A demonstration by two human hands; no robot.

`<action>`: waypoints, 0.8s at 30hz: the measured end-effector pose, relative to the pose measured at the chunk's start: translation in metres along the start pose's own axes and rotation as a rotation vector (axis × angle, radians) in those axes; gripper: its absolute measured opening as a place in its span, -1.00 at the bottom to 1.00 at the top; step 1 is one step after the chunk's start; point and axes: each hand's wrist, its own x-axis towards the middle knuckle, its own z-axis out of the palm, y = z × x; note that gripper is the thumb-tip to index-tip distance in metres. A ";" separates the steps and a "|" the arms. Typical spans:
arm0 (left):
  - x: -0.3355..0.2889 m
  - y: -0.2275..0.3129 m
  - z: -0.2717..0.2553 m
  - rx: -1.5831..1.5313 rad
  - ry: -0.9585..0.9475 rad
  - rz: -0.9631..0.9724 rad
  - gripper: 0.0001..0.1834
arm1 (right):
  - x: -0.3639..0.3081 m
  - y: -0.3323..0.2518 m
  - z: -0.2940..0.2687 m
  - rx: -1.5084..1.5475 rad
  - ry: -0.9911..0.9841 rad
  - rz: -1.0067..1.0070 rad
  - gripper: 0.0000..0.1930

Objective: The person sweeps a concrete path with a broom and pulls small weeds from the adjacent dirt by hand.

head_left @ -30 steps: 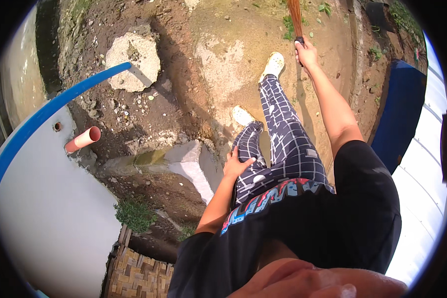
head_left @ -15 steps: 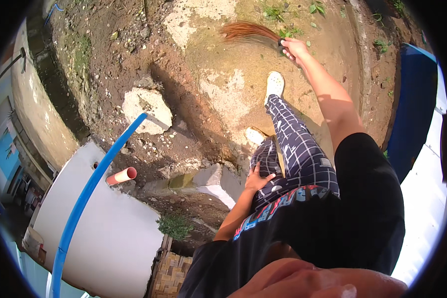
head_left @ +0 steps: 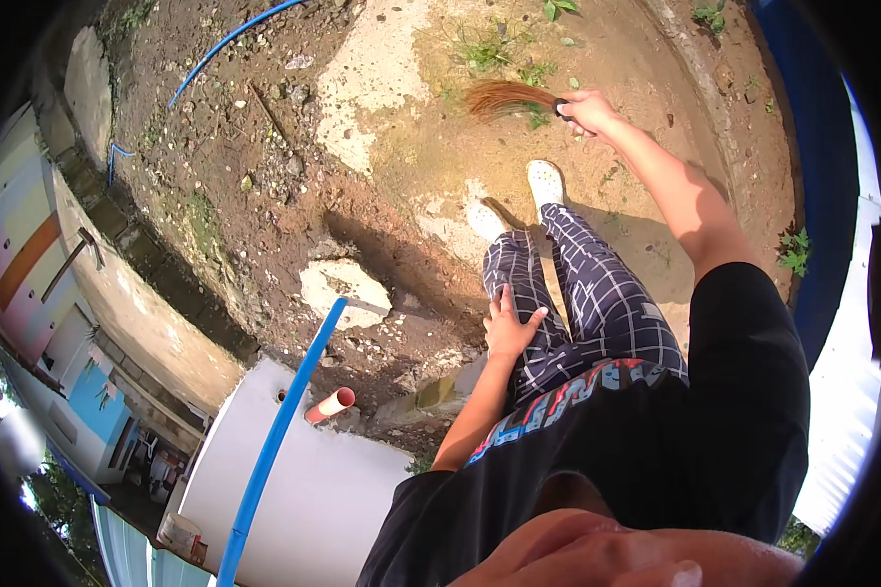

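My right hand (head_left: 587, 113) is closed round the dark bound end of a stick broom (head_left: 507, 98). Its brown bristles fan out to the left, low over the dirty concrete path beside some green weeds (head_left: 485, 47). With fingers and thumb spread, my left hand (head_left: 510, 328) lies on the thigh of my dark checked trousers (head_left: 612, 303) and holds nothing. My two white clogs (head_left: 545, 184) stand on the path below the broom.
To the left, stony soil (head_left: 255, 186) borders the path (head_left: 401, 127). A concrete lump (head_left: 357, 289), a blue pipe (head_left: 284, 421), a short orange pipe (head_left: 331, 405) and a big whitish concrete cylinder (head_left: 313, 499) stand nearer. A dark blue sheet (head_left: 820, 147) lines the right.
My left foot has come forward, almost level with the right one. The broom, still in my right hand, has shifted along the path. The whole view has swung, showing more ground on the left.
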 end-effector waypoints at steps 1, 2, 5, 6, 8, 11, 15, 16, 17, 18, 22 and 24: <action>0.002 0.002 -0.007 0.069 0.001 0.014 0.11 | -0.002 0.000 -0.002 0.017 0.031 -0.080 -0.55; 0.001 0.008 -0.015 0.138 -0.004 0.031 0.12 | -0.011 -0.002 -0.001 0.032 0.069 -0.156 -0.52; 0.009 0.019 -0.030 0.325 -0.084 0.019 0.15 | -0.042 0.024 -0.014 0.211 0.148 -0.226 -0.46; 0.017 0.020 -0.033 0.374 -0.094 0.021 0.15 | -0.057 0.036 -0.015 0.293 0.168 -0.225 -0.44; 0.030 0.024 -0.041 0.440 -0.137 0.044 0.17 | -0.099 0.075 -0.012 0.473 0.238 -0.034 -0.48; 0.040 0.040 -0.061 0.627 -0.267 0.017 0.23 | -0.135 0.180 0.023 0.743 0.553 0.168 -0.73; 0.053 0.039 -0.096 0.847 -0.294 0.065 0.28 | -0.137 0.292 0.047 1.101 0.812 0.560 -0.79; 0.055 0.039 -0.106 0.858 -0.300 0.090 0.28 | -0.124 0.312 0.044 1.302 0.845 0.668 -0.78; 0.059 0.041 -0.113 0.887 -0.311 0.116 0.29 | -0.115 0.328 0.041 1.505 0.874 0.771 -0.76; 0.062 0.042 -0.122 0.931 -0.304 0.138 0.29 | -0.103 0.319 0.050 1.444 0.780 0.708 -0.76; 0.079 0.037 -0.156 1.022 -0.285 0.156 0.29 | -0.057 0.142 0.121 1.153 0.487 0.247 -0.80; 0.088 0.031 -0.165 1.061 -0.324 0.174 0.29 | -0.059 0.076 0.136 1.116 0.406 0.120 -0.81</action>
